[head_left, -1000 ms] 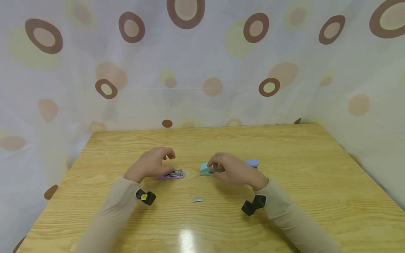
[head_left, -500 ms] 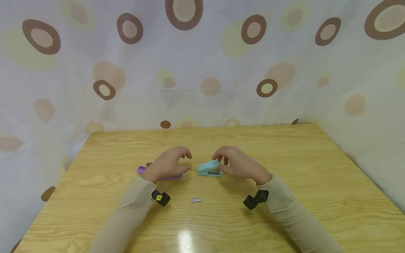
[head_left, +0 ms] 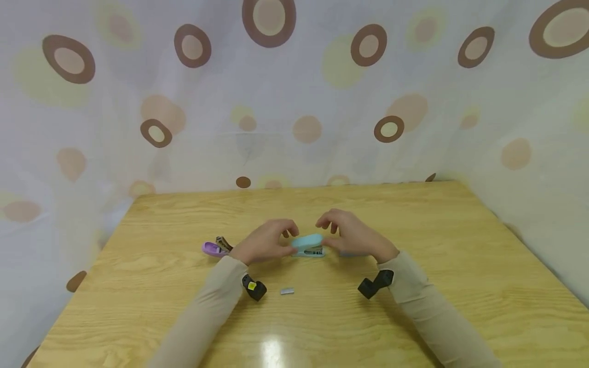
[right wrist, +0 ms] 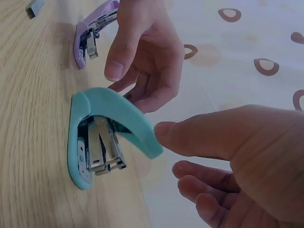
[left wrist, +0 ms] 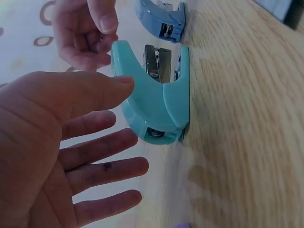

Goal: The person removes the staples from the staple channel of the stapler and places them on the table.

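A teal stapler (head_left: 308, 242) sits upright on the table between the hands, its top cover raised at the front over the metal magazine. My left hand (head_left: 269, 240) is at its rear end; in the left wrist view the thumb (left wrist: 95, 92) overlaps the teal cover and the fingers extend beside it. At the front end is my right hand (head_left: 352, 235), thumb tip (right wrist: 166, 130) right at the edge of the cover, its other fingers loosely bent and apart from the stapler. Left of it lies a purple stapler (head_left: 212, 249), opened up with its metal part raised, partly hidden by my left hand.
A blue stapler (left wrist: 156, 21) stands beyond the teal one, mostly hidden behind my right hand in the head view. Nearer on the wooden table (head_left: 414, 306) lies a small grey strip of staples (head_left: 287, 291). A patterned curtain (head_left: 276, 92) hangs behind.
My left hand has moved right, from over the purple stapler to the teal stapler's rear end. My right hand has drawn slightly right, uncovering the teal stapler's front.
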Action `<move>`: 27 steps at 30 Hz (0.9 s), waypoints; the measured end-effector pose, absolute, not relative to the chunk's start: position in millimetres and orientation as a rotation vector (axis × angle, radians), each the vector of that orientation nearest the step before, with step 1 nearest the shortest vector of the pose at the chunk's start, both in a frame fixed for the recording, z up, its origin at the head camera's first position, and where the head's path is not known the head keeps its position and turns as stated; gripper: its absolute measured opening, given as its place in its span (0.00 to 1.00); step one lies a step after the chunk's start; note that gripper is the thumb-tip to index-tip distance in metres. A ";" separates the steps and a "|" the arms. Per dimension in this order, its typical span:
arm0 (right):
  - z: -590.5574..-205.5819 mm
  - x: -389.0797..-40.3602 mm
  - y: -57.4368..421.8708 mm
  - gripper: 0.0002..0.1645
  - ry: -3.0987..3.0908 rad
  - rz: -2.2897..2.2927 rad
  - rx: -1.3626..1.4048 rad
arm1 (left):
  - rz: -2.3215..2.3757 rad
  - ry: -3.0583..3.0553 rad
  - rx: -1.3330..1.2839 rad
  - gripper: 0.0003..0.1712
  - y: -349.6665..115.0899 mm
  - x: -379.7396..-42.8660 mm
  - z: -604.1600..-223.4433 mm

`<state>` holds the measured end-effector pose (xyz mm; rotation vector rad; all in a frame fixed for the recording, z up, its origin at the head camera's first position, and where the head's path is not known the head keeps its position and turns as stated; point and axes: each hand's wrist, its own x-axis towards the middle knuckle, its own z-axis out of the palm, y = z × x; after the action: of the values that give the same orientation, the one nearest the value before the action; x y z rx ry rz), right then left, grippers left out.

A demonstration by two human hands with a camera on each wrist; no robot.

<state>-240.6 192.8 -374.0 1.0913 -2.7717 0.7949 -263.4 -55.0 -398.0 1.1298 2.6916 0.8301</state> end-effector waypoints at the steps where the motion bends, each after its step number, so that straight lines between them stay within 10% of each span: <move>1: -374.7 -241.5 193.8 0.19 -2.785 0.792 1.081 | 0.836 2.685 1.138 0.15 -53.1 -263.9 -398.3; 27: -402.4 -245.9 185.7 0.09 -2.910 0.381 0.911 | 0.782 2.713 1.311 0.20 -20.8 -249.9 -401.7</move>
<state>-245.9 185.7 -402.4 0.9114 -2.9097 0.3811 -249.9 -20.8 -401.7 1.3112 2.7126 0.7818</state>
